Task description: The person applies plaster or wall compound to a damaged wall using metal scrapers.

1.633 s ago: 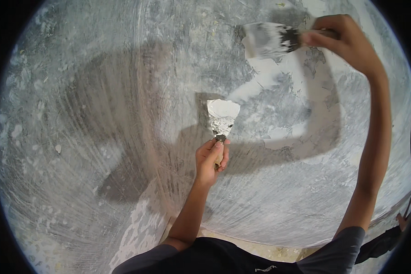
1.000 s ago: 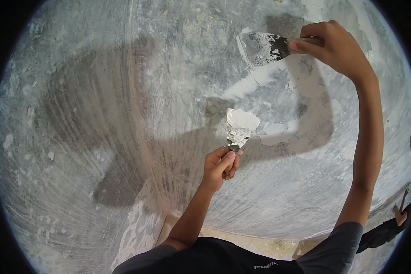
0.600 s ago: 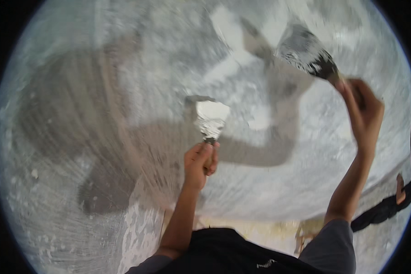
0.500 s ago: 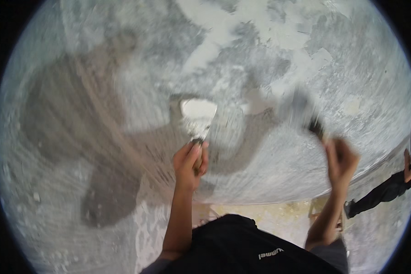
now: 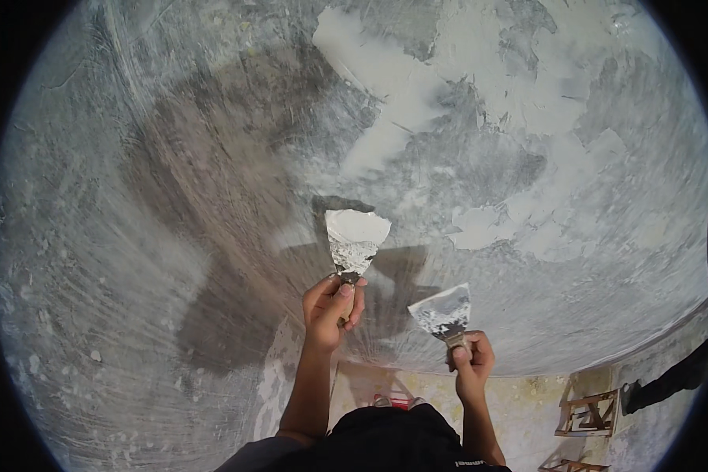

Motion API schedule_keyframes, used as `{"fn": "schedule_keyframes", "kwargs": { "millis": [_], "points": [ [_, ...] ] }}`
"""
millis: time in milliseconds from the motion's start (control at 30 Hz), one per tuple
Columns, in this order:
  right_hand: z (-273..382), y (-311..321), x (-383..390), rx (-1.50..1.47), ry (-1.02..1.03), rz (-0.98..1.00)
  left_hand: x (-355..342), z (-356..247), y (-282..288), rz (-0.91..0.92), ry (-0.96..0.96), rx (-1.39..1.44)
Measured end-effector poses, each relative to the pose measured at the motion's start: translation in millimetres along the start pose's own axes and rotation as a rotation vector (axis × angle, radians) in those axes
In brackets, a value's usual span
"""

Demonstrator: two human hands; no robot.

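My left hand is closed round the handle of a putty knife, its wide blade pointing up and loaded with white filler. In my right hand I grip a second putty knife, blade tilted up to the left and smeared with thin white and dark residue. Both blades stand in front of a grey wall; whether either touches it I cannot tell. Fresh white filler patches spread over the wall above, and a lower patch lies up and right of the right-hand blade.
Shadows of my arms and the knives fall on the wall. A wall corner runs down the left side. At the lower right stands a wooden stool-like frame, with a dark-clothed limb of another person beside it. The pale floor is stained.
My right hand has come down and left with its putty knife, from the wall toward the left-hand one. The left hand has shifted slightly down and right. The view has shifted too.
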State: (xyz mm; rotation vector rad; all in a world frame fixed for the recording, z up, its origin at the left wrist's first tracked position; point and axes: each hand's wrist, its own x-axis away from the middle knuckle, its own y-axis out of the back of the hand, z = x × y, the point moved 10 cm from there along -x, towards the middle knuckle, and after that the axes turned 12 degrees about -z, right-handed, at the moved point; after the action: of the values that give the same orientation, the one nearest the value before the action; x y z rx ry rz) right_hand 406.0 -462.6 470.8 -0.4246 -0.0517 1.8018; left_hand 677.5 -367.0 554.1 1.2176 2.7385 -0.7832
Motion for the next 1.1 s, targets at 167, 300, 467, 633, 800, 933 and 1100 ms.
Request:
{"fn": "schedule_keyframes", "kwargs": {
  "millis": [167, 300, 467, 633, 800, 933, 1100],
  "points": [
    [-3, -32, 11, -0.056, -0.069, 0.073, 0, 0, -3, 0.011, 0.015, -0.01],
    [17, -55, 3, -0.068, -0.041, 0.149, 9, 13, -5, 0.033, -0.001, -0.11],
    [34, -71, -19, -0.017, -0.093, 0.104, 23, 7, -1, 0.018, -0.157, -0.264],
    [30, -65, -12, 0.097, -0.07, 0.122, 29, -12, 23, -0.05, -0.267, -0.311],
    [17, -73, 1, -0.033, -0.131, 0.188, 42, -39, 54, -0.166, -0.221, -0.081],
    [18, -95, -11, -0.133, -0.13, 0.232, 46, -67, 81, -0.266, -0.194, -0.015],
    [71, -145, -51, -0.1, 0.173, 0.186, 46, -120, 103, -0.334, -0.203, -0.105]
  ]
}}
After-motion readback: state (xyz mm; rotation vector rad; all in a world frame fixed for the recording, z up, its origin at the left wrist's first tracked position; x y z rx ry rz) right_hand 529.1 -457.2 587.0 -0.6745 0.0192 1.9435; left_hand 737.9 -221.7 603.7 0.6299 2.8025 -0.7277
